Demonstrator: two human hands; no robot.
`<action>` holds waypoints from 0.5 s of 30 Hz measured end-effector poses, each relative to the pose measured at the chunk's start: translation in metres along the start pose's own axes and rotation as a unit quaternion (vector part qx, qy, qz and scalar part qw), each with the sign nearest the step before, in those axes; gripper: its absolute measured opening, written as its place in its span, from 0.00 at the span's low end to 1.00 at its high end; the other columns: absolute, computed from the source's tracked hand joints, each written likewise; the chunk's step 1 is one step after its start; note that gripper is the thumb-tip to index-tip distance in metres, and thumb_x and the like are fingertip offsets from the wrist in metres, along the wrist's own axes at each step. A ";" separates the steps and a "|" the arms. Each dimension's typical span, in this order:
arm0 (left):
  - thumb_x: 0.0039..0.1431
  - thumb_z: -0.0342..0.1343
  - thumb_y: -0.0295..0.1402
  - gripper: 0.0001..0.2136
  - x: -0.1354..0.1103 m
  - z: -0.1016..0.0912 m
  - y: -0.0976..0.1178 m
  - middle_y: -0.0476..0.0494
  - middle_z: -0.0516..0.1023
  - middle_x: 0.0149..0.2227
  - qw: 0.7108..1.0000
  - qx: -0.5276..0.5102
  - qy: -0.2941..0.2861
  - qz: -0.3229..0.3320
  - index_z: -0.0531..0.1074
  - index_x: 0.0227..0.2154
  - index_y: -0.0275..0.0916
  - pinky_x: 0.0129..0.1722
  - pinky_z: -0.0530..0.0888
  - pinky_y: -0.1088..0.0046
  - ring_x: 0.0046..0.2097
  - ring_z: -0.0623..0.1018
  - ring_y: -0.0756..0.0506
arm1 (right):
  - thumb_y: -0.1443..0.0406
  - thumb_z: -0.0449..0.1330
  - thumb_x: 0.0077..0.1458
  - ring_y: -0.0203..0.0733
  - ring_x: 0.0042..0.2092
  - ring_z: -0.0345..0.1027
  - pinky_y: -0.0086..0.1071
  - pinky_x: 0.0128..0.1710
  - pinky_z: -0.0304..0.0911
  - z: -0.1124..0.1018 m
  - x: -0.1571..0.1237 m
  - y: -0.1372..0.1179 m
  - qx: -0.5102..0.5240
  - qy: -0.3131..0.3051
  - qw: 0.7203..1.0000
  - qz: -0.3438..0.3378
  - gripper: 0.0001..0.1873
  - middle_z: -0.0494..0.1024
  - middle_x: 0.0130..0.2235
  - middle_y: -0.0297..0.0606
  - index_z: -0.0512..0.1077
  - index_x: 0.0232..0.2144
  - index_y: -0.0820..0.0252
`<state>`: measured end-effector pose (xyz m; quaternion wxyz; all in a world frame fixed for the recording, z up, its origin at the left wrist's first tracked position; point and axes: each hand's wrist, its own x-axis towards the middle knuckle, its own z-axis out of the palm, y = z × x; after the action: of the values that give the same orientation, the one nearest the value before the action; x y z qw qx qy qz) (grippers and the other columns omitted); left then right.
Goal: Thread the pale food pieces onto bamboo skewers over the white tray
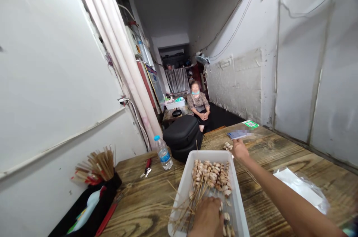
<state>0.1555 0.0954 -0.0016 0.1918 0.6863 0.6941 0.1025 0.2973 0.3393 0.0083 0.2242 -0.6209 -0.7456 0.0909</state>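
Observation:
My left hand [207, 216] reaches down into a white plastic tray [242, 207], fingers curled among thin wooden skewers. What they grip, if anything, is hidden beneath the hand. Skewered pale-brown food pieces [212, 172] lie bunched at the tray's far end, with their bare sticks [199, 192] pointing back toward me and to the left. More pieces [228, 225] rest just right of my left hand. Beyond the tray's far right corner, my right hand [240, 150] is closed on the near edge of a phone [237, 134]. A small bunch of food pieces [228, 146] lies on the table beside it.
A water bottle [163, 155], keys [147, 171] and a black bag [183, 138] stand left of the tray on the wooden table [134, 196]. A black holder [84, 207] of sticks is further left. Plastic packaging [300, 188] lies right. A person [198, 102] sits beyond.

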 end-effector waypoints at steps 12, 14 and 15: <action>0.53 0.47 0.30 0.14 -0.010 -0.008 0.005 0.36 0.79 0.38 0.996 0.039 0.085 0.013 0.76 0.37 0.36 0.43 0.69 0.65 0.42 0.76 0.40 | 0.68 0.59 0.45 0.55 0.42 0.74 0.38 0.38 0.66 -0.015 -0.172 -0.065 -0.112 -0.262 0.919 -0.272 0.12 0.79 0.37 0.51 0.77 0.35 0.64; 0.56 0.45 0.32 0.14 -0.012 -0.008 0.005 0.37 0.79 0.37 0.994 0.037 0.101 0.012 0.76 0.36 0.36 0.41 0.70 0.65 0.40 0.77 0.40 | 0.69 0.57 0.47 0.55 0.42 0.74 0.39 0.40 0.66 -0.015 -0.175 -0.065 -0.129 -0.239 0.924 -0.269 0.12 0.79 0.37 0.53 0.77 0.35 0.65; 0.57 0.44 0.32 0.14 -0.013 -0.009 0.005 0.37 0.79 0.37 0.993 0.039 0.112 0.016 0.76 0.35 0.36 0.42 0.70 0.65 0.40 0.77 0.40 | 0.69 0.57 0.48 0.55 0.42 0.74 0.39 0.40 0.65 -0.014 -0.175 -0.065 -0.134 -0.229 0.926 -0.267 0.12 0.79 0.37 0.53 0.77 0.35 0.65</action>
<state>0.1563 0.0837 0.0104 0.0845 0.6888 0.7033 0.1544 0.2685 0.1548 0.0089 -0.0225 -0.3851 -0.9202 0.0663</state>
